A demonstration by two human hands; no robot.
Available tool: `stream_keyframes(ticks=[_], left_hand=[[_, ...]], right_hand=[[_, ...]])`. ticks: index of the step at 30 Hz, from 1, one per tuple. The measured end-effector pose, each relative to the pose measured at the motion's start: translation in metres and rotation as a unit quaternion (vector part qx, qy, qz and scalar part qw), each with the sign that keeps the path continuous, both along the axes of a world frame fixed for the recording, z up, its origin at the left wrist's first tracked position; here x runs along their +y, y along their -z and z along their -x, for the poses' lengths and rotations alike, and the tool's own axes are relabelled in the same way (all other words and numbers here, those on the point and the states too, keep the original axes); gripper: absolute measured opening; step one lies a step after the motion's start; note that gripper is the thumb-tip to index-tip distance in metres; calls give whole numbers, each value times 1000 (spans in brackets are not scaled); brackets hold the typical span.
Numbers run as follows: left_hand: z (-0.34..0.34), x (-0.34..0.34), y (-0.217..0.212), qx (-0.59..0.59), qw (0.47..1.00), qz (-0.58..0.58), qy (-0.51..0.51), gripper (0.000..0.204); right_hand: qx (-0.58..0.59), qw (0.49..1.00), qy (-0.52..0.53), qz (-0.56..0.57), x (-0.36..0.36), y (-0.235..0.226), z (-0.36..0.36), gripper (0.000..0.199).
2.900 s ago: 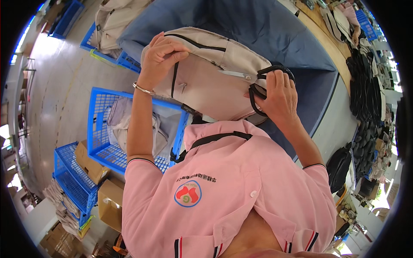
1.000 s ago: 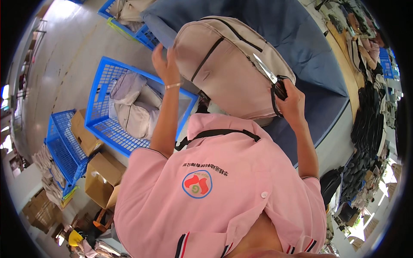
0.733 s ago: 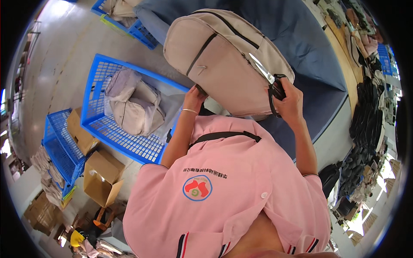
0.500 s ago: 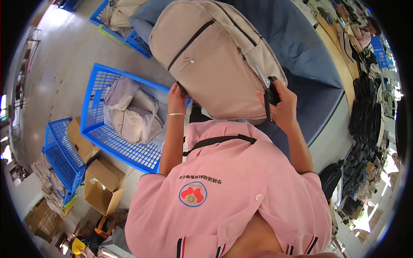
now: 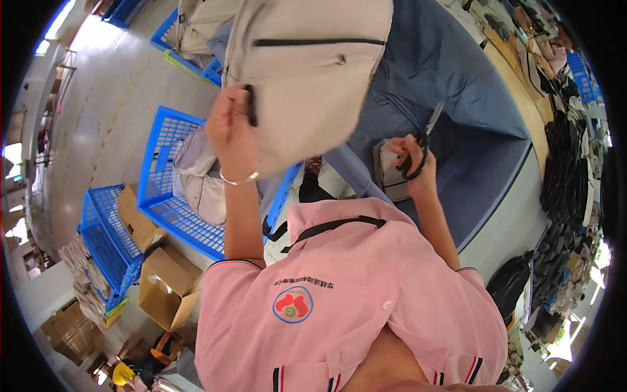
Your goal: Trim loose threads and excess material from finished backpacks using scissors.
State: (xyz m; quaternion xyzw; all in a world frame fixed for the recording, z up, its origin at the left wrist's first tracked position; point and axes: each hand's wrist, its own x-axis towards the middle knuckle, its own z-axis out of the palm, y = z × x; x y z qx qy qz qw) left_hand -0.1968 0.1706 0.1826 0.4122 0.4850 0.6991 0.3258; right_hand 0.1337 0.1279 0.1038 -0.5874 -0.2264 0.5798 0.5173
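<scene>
A beige backpack [image 5: 313, 85] with a dark zip across its front hangs up in front of me, partly blurred and cut off by the upper edge of the view. My left hand [image 5: 234, 127] is closed on its left side, at a short black piece. To the right, apart from the backpack, my right hand [image 5: 421, 173] holds a pair of scissors [image 5: 424, 140]. Its fingers are at the black handles, and the blades point up and away. Beyond the right hand a beige bag [image 5: 390, 173] shows in part against the blue fabric.
Blue fabric [image 5: 483, 104] covers the large surface ahead and right. At left stands a blue plastic crate [image 5: 153, 160] with beige bags [image 5: 202, 189] inside. More blue crates [image 5: 111, 222] and an open cardboard box [image 5: 166, 281] are farther left. Dark goods [image 5: 562, 170] are piled along the right.
The backpack has swung up and left with my left hand and turned more upright. My right hand has come off it, and the scissors now point away from me.
</scene>
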Motion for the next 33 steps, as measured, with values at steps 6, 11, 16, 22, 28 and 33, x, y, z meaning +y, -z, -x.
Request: stream_keyframes(ticks=[6,11,16,22,28,33], left_hand=[[-34,-43,47,406,865,-96,279,8],[-33,-84,135,471,789,-34,392,10],[-27,-121,157,180,873,260,371,24],[-59,-140,197,-95,898,405,145,29],[-52,-120,189,-125,947,297,3,24],[-44,-121,195,-100,943,317,10,31]], right_hand=[[-188,957,-99,-196,54,-6,-59,52],[-72,997,-28,31,53,50,-84,31],[-189,978,-63,66,10,95,-52,35],[-208,975,-41,67,-24,92,-16,34],[-203,974,-88,46,-37,83,-21,37],[-556,800,-223,-29,7,55,-21,58]])
